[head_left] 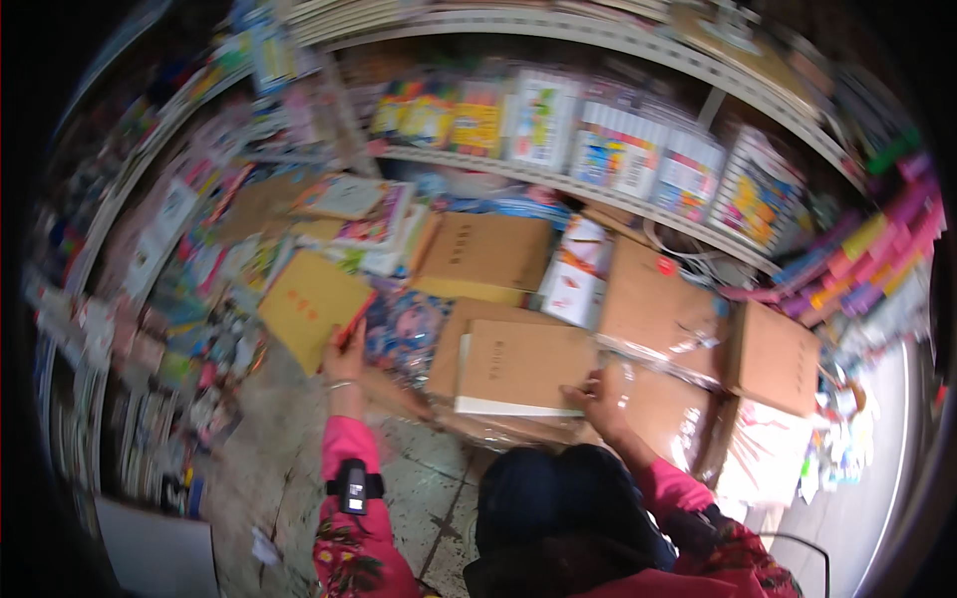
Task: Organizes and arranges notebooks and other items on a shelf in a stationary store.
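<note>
My left hand (344,356) is closed on the lower right edge of a yellow booklet (317,304) with red lettering and a red edge, held tilted over the floor. My right hand (598,401) grips the right edge of a brown-covered paper pad (528,361), its thumb side on top; the undersides of those fingers are hidden. White sheets show below the brown cover. That pad lies on a larger brown stack (454,349). Between my hands is a patterned blue package (407,334), just right of the yellow booklet.
Behind stand brown stacks (485,249) and plastic-wrapped brown packs (658,299). Marker sets (618,149) line a white metal shelf (478,164). Loose books (384,224) and small goods crowd the left side. A tiled floor (419,488) shows below, with shelving (95,399) at far left.
</note>
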Action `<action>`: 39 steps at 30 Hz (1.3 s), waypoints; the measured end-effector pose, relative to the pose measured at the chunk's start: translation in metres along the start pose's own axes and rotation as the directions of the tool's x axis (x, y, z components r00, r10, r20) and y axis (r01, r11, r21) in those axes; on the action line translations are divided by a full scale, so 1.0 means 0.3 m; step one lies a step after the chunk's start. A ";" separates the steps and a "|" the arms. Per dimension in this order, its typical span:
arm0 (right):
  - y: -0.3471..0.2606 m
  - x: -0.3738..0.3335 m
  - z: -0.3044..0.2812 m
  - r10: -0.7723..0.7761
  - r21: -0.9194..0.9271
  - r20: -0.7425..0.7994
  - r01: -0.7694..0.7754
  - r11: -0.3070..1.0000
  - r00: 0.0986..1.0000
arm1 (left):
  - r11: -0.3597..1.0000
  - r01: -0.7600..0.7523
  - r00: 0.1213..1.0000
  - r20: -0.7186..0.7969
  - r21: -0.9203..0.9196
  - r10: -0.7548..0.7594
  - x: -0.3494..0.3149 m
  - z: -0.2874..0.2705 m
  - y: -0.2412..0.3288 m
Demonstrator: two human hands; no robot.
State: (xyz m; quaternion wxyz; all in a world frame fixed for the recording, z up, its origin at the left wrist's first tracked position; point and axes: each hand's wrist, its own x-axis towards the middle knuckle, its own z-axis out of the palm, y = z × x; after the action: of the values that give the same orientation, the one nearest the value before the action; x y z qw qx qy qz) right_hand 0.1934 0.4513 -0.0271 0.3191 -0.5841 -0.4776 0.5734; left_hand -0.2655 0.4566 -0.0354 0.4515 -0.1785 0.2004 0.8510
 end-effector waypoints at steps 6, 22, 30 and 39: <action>0.018 0.008 0.014 -0.053 -0.011 -0.008 0.053 0.999 0.999 | 0.716 0.319 0.939 -0.105 0.621 -0.327 -0.157 -0.018 -0.163; -0.037 -0.367 -0.219 0.126 0.483 0.262 -0.243 0.842 0.957 | 0.130 -0.029 0.912 0.079 0.991 -0.403 -0.810 -0.234 -0.382; -0.049 -0.495 -0.372 -0.117 0.358 0.406 -0.040 0.933 0.906 | 0.471 -0.043 0.833 0.292 0.881 -0.471 -1.110 -0.173 -0.479; -0.025 -0.502 -0.404 -0.155 0.292 0.420 0.029 0.956 0.894 | 0.391 -0.149 0.836 0.327 0.908 -0.440 -1.208 -0.177 -0.472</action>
State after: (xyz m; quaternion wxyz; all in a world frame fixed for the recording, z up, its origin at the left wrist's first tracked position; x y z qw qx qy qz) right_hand 0.3273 0.3357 0.0516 0.3091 -0.3657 -0.4791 0.7356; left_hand 0.0516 0.2499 0.0693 0.5860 0.3167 0.4824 0.5689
